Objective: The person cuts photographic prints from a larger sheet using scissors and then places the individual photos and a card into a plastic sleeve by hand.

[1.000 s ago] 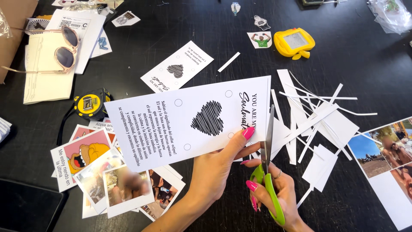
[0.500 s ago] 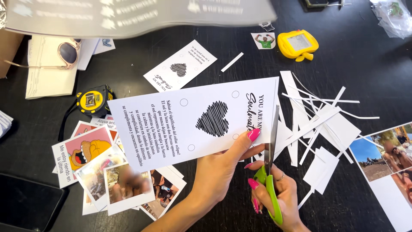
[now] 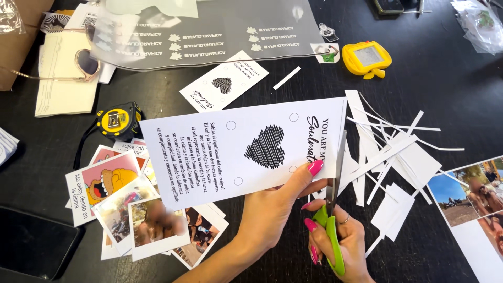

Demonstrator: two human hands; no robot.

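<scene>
The left hand (image 3: pixel 270 209) pinches the card (image 3: pixel 241 149) above it, while the right hand (image 3: pixel 338 238) grips scissors (image 3: pixel 333 209) seemingly biting its right edge.

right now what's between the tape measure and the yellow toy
In the head view, the small heart card and a loose paper strip lie on the black table between the tape measure and the yellow toy.

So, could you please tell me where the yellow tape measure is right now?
In the head view, the yellow tape measure lies on the left of the black table, just left of the white card that the left hand holds, above the scattered photos.
</scene>
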